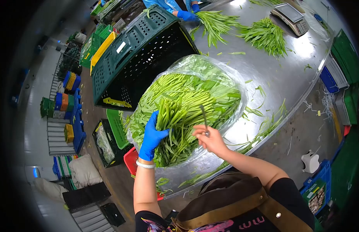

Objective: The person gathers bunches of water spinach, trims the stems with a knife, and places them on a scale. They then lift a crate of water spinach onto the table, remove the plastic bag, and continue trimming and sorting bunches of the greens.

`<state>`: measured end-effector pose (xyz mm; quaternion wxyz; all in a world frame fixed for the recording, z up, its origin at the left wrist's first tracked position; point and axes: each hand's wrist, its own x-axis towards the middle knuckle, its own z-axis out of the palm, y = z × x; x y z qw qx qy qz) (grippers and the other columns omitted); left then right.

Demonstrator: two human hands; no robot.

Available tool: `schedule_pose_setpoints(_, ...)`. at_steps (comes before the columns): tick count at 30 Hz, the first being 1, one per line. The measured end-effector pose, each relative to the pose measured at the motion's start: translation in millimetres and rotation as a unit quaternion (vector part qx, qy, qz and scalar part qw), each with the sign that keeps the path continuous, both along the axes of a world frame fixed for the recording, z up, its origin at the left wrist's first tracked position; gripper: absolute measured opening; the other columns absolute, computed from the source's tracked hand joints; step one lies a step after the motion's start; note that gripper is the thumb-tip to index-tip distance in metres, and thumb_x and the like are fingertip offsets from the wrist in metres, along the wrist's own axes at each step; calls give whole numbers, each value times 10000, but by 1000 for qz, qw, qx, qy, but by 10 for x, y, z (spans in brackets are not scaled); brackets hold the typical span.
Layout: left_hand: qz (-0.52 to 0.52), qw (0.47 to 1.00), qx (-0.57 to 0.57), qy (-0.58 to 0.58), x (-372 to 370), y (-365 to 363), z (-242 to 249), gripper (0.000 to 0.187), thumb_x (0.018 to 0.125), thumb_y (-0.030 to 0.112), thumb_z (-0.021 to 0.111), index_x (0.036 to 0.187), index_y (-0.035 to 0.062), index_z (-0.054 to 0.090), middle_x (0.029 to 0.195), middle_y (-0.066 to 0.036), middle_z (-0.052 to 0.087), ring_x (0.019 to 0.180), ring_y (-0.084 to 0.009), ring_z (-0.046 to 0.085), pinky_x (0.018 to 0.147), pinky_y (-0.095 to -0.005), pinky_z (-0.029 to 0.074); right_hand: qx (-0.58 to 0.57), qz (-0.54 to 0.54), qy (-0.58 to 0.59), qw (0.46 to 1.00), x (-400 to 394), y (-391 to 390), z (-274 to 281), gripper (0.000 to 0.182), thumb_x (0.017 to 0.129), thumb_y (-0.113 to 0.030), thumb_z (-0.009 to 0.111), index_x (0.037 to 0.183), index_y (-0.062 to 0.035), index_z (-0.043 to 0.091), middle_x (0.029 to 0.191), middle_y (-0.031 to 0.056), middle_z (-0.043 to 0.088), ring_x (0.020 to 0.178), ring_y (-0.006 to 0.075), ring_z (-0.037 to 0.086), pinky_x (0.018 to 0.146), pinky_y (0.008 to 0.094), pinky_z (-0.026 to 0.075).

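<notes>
In a blue glove, my left hand is wrapped round a bunch of green leafy stems, cut ends up. Just right of it my bare right hand holds a thin dark metal tool, its tip pointing up. Both hands are over a large open clear plastic bag full of long green stems and leaves. The tool is apart from the held bunch. The tool's far end is too small to make out.
A dark green crate lies tipped on its side behind the bag. Leafy bunches and a scale stand on the metal table. A co-worker's blue-gloved hand touches greens at the far edge.
</notes>
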<state>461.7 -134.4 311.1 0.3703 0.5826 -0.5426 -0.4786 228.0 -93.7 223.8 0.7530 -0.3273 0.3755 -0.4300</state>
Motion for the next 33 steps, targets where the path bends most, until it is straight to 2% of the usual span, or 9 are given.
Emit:
schedule_pose_setpoints(9,-126,950,-129,-255,-319,110,-99,788,674,97,766,1407,92,476,1230,-167,609,1082,-319,610,980,-386,461,70,-16,-26,997,452,-265,-39,226,883,-52,624,1091,25,582,674,30,552,466,85,486,421,257,397)
schedule_pose_setpoints(13,-64,953,-128,-267,-432,154,-162,818,683,52,768,1438,115,460,1199,-172,636,1058,-319,624,965,-391,474,21,17,-24,999,273,-270,10,151,876,-11,586,1023,21,580,625,36,540,457,107,510,424,266,403)
schedule_pose_setpoints(18,7,988,-82,-135,-319,227,3,759,714,-13,754,1415,100,487,1261,-126,646,1107,-195,645,950,-317,499,34,-62,-164,984,200,-324,93,336,896,-31,541,1226,15,583,941,104,675,676,151,617,560,289,511)
schedule_pose_setpoints(22,-56,958,-133,-247,-319,355,-32,746,688,42,790,1383,75,521,1140,-139,673,1027,-288,650,895,-366,504,97,36,21,994,552,-309,-103,394,942,-97,534,1321,10,522,1109,116,658,965,137,642,845,330,517)
schedule_pose_setpoints(25,-92,924,-212,-303,-312,587,240,734,676,84,802,1363,73,541,1113,-146,668,1000,-332,631,875,-388,495,50,21,-231,971,692,-493,-439,472,937,-87,547,1378,42,438,1301,162,583,1181,232,589,989,343,462)
schedule_pose_setpoints(26,-76,926,-210,-305,-300,708,403,669,683,103,800,1311,42,578,1142,-138,660,1018,-334,632,886,-397,500,-55,29,-158,985,680,-485,-436,488,910,-33,547,1376,57,431,1356,175,542,1211,267,574,1021,348,445)
schedule_pose_setpoints(28,-38,929,-211,-302,-155,1012,776,553,749,115,757,1268,4,604,1134,-127,665,1029,-309,631,881,-400,506,-45,38,-130,990,681,-487,-402,508,891,8,530,1387,48,426,1372,170,528,1238,260,553,1053,347,420)
schedule_pose_setpoints(30,186,977,-40,-94,108,1504,1137,396,979,220,537,1304,-7,542,1150,-123,637,1021,-187,601,909,-298,484,-50,40,-118,991,702,-498,-434,510,879,36,531,1381,34,440,1358,163,542,1240,251,552,1058,342,419)
schedule_pose_setpoints(33,214,902,-338,-161,715,1970,1499,571,939,276,562,1423,37,376,1264,-137,577,1145,-290,556,1042,-446,418,-65,26,-89,994,741,-479,-423,475,877,34,544,1347,36,472,1304,162,586,1192,249,587,1011,348,460)
